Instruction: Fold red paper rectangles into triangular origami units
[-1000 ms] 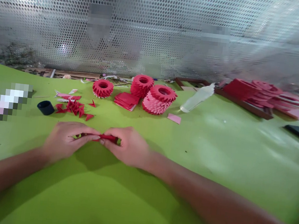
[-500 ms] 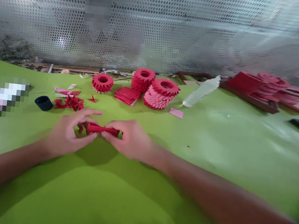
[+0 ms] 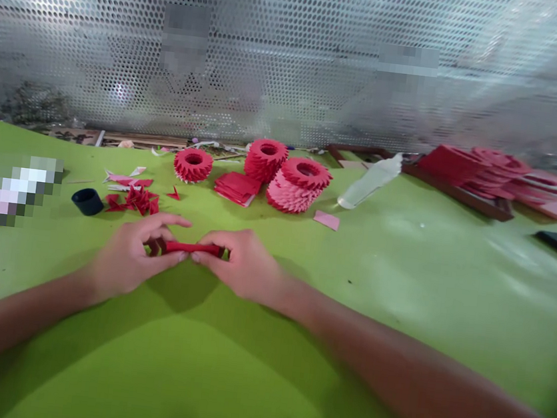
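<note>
Between both hands, a narrow folded strip of red paper [image 3: 188, 248] is held level above the green table. My left hand [image 3: 130, 252] pinches its left part between thumb and fingers, with the index finger stretched out above it. On its right part, my right hand [image 3: 237, 261] presses thumb and fingertips together. Just beyond my left hand lies a small pile of folded red paper pieces [image 3: 141, 200]. A stack of red paper rectangles [image 3: 237, 187] rests farther back, in front of the ring-shaped paper pieces.
Spiky paper rings, one low red [image 3: 193, 165], one taller red [image 3: 265, 159] and one pink and red [image 3: 298, 186], stand at the back. Nearby are a dark cylindrical cap [image 3: 87, 201], a glue bottle [image 3: 369, 182], a pink slip [image 3: 326, 220] and a tray of paper [image 3: 463, 180].
The red paper now looks thinner and flatter between my fingers. Both hands keep their grip on it, and the whole view has shifted slightly.
</note>
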Tool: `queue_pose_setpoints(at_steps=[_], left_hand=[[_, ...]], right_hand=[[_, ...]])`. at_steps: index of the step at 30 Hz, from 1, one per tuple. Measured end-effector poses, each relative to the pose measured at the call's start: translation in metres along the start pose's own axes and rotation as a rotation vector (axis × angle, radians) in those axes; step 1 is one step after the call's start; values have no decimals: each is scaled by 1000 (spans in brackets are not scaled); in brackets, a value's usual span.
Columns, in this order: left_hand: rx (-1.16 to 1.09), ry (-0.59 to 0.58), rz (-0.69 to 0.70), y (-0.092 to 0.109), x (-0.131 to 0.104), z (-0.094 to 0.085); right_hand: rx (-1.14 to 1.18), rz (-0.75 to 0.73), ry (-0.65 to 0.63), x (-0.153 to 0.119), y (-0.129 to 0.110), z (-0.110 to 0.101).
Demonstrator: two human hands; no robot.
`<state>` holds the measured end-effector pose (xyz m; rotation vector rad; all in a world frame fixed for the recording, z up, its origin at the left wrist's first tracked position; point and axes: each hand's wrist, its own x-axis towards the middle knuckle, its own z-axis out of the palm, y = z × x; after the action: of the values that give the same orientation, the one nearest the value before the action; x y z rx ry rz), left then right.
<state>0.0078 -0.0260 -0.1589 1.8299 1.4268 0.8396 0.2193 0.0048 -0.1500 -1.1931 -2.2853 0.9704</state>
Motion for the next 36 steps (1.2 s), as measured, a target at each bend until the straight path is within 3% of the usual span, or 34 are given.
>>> queue_pose_setpoints(at_steps=[7, 17, 20, 27, 36], left_hand=[[-17, -10, -1, -2, -2, -1], [8, 112, -6, -5, 1, -9], [-12, 85, 29, -6, -2, -6], [196, -27, 84, -8, -5, -2], [196, -37, 55, -4, -5, -2]], right_hand=[[40, 5, -24, 1, 2, 0], [57, -16, 15, -1, 2, -10], [59, -17, -4, -2, 2, -8], [28, -67, -3, -4, 2, -4], [-49, -60, -22, -5, -3, -7]])
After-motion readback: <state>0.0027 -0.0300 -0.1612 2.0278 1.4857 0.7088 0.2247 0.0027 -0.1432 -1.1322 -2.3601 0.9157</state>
